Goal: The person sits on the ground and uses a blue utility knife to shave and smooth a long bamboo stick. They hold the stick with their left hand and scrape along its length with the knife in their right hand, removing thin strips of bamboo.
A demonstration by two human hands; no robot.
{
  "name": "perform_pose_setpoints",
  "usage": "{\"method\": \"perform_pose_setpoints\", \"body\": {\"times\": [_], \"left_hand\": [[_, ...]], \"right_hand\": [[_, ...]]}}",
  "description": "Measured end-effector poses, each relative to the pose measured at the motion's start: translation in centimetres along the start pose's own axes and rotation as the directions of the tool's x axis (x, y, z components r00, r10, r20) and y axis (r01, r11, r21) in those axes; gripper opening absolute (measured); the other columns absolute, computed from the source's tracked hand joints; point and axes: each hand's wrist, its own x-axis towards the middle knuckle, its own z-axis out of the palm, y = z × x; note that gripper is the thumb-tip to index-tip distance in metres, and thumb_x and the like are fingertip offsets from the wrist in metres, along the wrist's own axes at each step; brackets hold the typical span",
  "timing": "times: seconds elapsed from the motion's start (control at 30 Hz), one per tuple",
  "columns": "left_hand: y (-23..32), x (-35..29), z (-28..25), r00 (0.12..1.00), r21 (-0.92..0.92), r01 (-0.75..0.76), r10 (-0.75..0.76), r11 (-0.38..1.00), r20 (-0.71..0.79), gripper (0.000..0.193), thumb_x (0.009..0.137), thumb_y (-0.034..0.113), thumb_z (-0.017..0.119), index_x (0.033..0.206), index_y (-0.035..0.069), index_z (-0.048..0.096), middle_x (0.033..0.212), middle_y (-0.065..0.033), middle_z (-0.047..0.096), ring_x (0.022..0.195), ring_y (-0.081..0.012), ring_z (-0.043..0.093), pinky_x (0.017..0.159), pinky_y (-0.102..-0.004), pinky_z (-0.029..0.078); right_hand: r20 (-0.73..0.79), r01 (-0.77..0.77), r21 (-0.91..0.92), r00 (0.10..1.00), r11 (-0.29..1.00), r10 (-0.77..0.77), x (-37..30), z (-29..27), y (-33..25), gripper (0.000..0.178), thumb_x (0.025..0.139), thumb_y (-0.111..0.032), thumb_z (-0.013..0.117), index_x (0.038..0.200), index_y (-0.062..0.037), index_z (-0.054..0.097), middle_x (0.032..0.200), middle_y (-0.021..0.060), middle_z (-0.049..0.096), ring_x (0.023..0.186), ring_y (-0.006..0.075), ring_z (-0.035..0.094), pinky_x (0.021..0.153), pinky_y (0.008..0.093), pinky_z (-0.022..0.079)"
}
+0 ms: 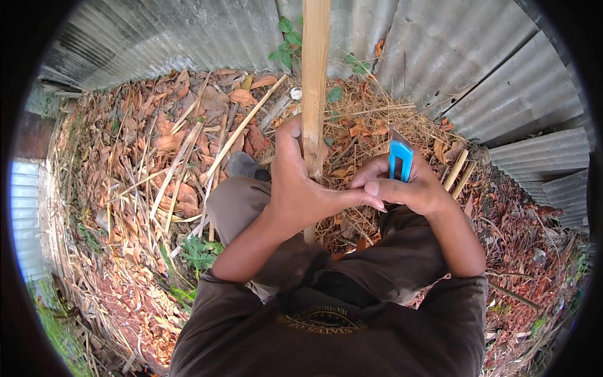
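Note:
A pale wooden pole (315,69) rises between my legs toward the metal fence. My left hand (292,188) is around its lower part, fingers curling behind the wood, thumb stretched out to the right. A blue box cutter (399,151) is in my right hand (411,188), its blade pointing up and away from me. My right thumb and index finger come together beside the tip of my left thumb; whether they touch it I cannot tell. The pole's lower end is partly hidden by my left hand and legs.
Corrugated metal sheets (477,69) form a fence along the far side. Dry leaves (166,141) and split bamboo strips (248,122) cover the ground at left. Two short sticks (457,169) lie to the right of my right hand, near reddish litter (515,264).

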Motion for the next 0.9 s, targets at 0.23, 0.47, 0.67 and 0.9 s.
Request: {"method": "perform_pose_setpoints", "body": {"times": [0.23, 0.47, 0.67, 0.9], "left_hand": [[-0.7, -0.1, 0.2, 0.997, -0.031, 0.075, -0.075, 0.997, 0.001, 0.112, 0.047, 0.034, 0.096, 0.129, -0.003, 0.030, 0.112, -0.0161, 0.052, 0.095, -0.0211, 0.057, 0.082, -0.0356, 0.050], [-0.9, -0.1, 0.5, 1.000, 0.149, -0.005, 0.007, 0.989, -0.011, 0.110, 0.050, 0.035, 0.094, 0.130, 0.000, 0.028, 0.107, -0.0211, 0.056, 0.092, -0.0317, 0.063, 0.079, -0.0411, 0.051], [-0.3, -0.4, 0.8, 0.997, 0.258, 0.071, -0.074, 0.964, 0.000, 0.109, 0.055, 0.038, 0.091, 0.131, -0.001, 0.024, 0.100, -0.0231, 0.059, 0.083, -0.0379, 0.066, 0.071, -0.0429, 0.053], [-0.5, -0.2, 0.9, 0.997, 0.290, -0.062, 0.072, 0.955, -0.024, 0.094, 0.063, 0.028, 0.084, 0.130, -0.002, 0.025, 0.098, -0.0237, 0.061, 0.079, -0.0392, 0.067, 0.069, -0.0451, 0.053]], "right_hand": [[-0.009, 0.182, -0.248, 0.982, 0.952, -0.190, 0.2, -0.2, 0.5, 0.015, 0.079, -0.013, 0.079, 0.092, -0.0050, 0.075, 0.066, -0.0037, 0.061, 0.053, 0.0022, 0.041, 0.048, 0.0215, 0.030], [-0.033, 0.172, -0.334, 0.980, 0.927, -0.194, 0.4, -0.2, 0.1, 0.010, 0.080, -0.012, 0.078, 0.081, -0.0047, 0.071, 0.065, -0.0034, 0.059, 0.055, 0.0037, 0.044, 0.049, 0.0228, 0.032], [-0.117, 0.135, -0.372, 0.975, 0.918, -0.191, 0.7, 0.9, 0.3, 0.014, 0.083, -0.013, 0.074, 0.078, -0.0032, 0.065, 0.062, -0.0029, 0.052, 0.056, 0.0063, 0.045, 0.051, 0.0239, 0.034], [-0.247, 0.139, -0.395, 0.936, 0.908, -0.250, 1.5, 1.8, 1.8, 0.018, 0.079, -0.015, 0.078, 0.085, -0.0020, 0.068, 0.064, -0.0016, 0.048, 0.057, 0.0061, 0.043, 0.050, 0.0250, 0.034]]}}
